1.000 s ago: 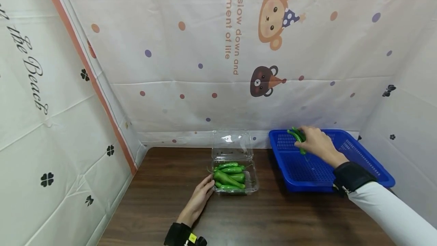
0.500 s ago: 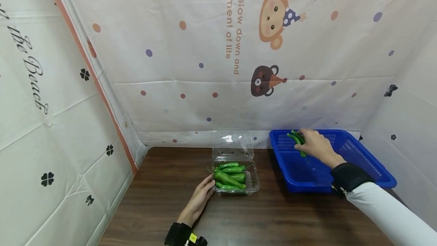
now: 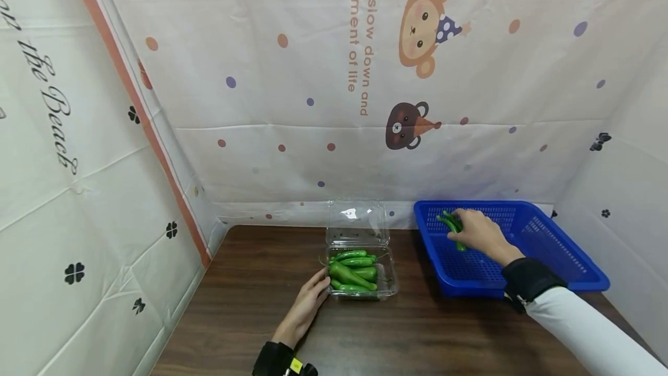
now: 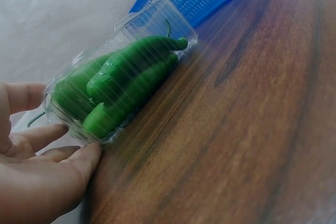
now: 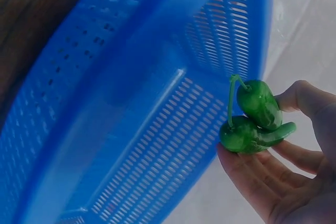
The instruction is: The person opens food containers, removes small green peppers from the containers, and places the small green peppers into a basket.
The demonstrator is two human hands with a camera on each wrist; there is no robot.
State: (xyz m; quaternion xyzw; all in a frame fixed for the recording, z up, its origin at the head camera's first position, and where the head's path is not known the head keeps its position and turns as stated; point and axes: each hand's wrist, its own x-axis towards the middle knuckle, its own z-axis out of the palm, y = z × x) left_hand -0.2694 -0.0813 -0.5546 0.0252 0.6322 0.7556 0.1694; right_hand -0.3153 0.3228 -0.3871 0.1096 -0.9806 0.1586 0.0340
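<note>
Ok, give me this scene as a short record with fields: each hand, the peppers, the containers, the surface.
left hand: open, fingertips touching the clear box, resting on the table
right hand: holds two green peppers over the blue basket
clear box: lid open, several peppers inside
blue basket: right of the box, on the table; nothing else seen inside
table: dark wood
backdrop: white printed cloth

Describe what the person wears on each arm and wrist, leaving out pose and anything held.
The right arm has a long white sleeve with a black band at the wrist. The left wrist has a black band with a small yellow tag. Both hands are bare, no gloves.
</note>
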